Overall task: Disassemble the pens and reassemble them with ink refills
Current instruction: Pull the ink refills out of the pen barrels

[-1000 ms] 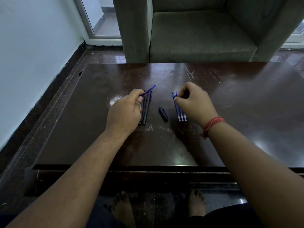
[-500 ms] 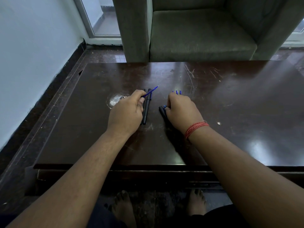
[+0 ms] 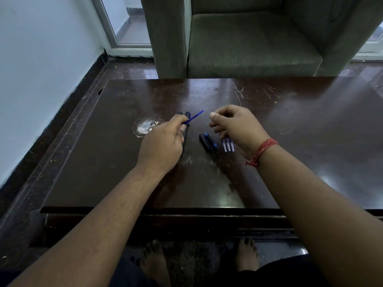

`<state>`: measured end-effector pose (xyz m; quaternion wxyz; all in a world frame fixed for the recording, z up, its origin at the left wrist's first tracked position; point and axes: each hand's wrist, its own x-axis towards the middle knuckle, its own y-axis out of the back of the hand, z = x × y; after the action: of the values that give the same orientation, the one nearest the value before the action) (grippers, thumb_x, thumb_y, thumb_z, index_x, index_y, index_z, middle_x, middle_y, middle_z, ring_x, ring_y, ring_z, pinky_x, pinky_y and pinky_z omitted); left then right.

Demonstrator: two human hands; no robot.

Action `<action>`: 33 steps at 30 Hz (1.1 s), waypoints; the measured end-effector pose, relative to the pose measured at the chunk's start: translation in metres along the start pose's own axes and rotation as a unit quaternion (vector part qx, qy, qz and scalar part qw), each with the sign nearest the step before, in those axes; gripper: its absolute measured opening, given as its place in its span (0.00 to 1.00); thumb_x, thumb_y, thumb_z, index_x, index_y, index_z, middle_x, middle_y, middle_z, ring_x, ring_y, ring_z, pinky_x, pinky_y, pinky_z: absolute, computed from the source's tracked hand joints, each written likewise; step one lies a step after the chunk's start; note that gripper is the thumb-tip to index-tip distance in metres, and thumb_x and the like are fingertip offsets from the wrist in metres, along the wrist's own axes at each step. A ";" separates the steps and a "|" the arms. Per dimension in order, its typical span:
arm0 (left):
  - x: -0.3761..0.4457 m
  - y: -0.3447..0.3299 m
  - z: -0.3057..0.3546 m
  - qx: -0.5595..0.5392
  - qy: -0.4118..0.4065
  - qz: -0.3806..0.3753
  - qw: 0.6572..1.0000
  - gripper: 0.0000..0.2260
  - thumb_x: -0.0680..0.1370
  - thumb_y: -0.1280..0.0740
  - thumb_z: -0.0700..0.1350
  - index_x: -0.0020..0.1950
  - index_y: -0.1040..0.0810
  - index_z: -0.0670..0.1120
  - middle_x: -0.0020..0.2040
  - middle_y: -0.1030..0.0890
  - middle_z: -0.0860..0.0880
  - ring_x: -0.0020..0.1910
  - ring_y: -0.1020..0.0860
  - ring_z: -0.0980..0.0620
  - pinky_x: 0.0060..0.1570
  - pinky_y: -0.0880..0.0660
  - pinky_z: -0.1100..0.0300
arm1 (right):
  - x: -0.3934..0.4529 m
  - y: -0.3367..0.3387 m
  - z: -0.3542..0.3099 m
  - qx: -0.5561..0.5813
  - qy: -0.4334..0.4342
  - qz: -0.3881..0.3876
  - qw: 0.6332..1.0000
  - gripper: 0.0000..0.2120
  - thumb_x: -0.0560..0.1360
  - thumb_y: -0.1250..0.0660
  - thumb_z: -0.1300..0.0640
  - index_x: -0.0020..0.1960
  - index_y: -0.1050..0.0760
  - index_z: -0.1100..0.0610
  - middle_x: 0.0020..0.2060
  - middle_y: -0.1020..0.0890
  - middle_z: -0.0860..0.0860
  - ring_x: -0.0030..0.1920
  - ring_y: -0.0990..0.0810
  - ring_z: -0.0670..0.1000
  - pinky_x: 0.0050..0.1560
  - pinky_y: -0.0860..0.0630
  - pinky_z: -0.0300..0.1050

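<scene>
My left hand (image 3: 163,141) pinches a thin blue ink refill (image 3: 195,117), its tip pointing up and to the right. Under that hand lie black pen barrels (image 3: 187,129), partly hidden. My right hand (image 3: 238,125) hovers above the table with fingers loosely curled and nothing visible in them. Just left of it lies a black pen cap (image 3: 205,142) with a small blue piece (image 3: 210,139) against it. The ends of three blue refills (image 3: 227,145) show below the right hand's fingers; the rest is hidden.
The dark brown table (image 3: 310,131) has a whitish worn spot (image 3: 145,126) left of my left hand. A grey-green armchair (image 3: 248,42) stands behind the far edge. A wall runs along the left. My bare feet show under the near edge.
My right hand went from the refills to the black cap, then lifted off to the right; a small blue piece now lies beside the cap. The left hand still holds its refill.
</scene>
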<state>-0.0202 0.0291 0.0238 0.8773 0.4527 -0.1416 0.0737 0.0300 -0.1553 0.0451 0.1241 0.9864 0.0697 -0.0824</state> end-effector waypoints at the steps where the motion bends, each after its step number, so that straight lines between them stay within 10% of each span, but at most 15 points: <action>1: 0.000 0.000 0.001 -0.001 -0.005 0.000 1.000 0.09 0.84 0.42 0.45 0.57 0.24 0.52 0.36 0.21 0.54 0.36 0.23 0.55 0.36 0.25 0.53 | -0.002 -0.003 0.000 0.047 -0.017 -0.023 0.998 0.06 0.78 0.32 0.58 0.50 0.22 0.61 0.41 0.17 0.54 0.36 0.22 0.47 0.35 0.24 0.39; 33: -0.004 -0.004 0.009 -0.001 -0.011 0.012 1.000 0.10 0.84 0.42 0.50 0.53 0.23 0.50 0.31 0.26 0.54 0.29 0.27 0.56 0.27 0.36 0.59 | -0.005 -0.008 -0.009 0.243 0.019 0.071 0.967 0.04 0.79 0.35 0.62 0.47 0.23 0.60 0.40 0.19 0.55 0.39 0.19 0.50 0.42 0.19 0.44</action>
<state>-0.0244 0.0190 0.0246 0.8752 0.4505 -0.1572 0.0794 0.0253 -0.1453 0.0529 -0.1153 0.9907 -0.0203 -0.0693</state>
